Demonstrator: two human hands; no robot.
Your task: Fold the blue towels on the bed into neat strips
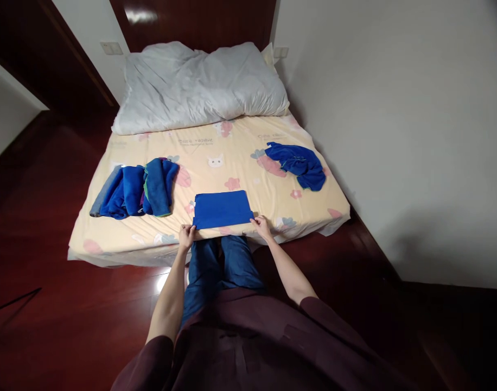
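Blue cloth [222, 209] lies part-folded on the bed [248, 146]; left hand [187, 235] and right hand [261, 225] pinch its near corners. Judged: another fold needs both corners lifted evenly.

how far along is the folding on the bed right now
Done, apparently: a pile of folded blue cloths on the bed's left side. In hand: the left hand and right hand grip the near corners of a flat blue cloth. Left: one crumpled blue cloth near the wall.
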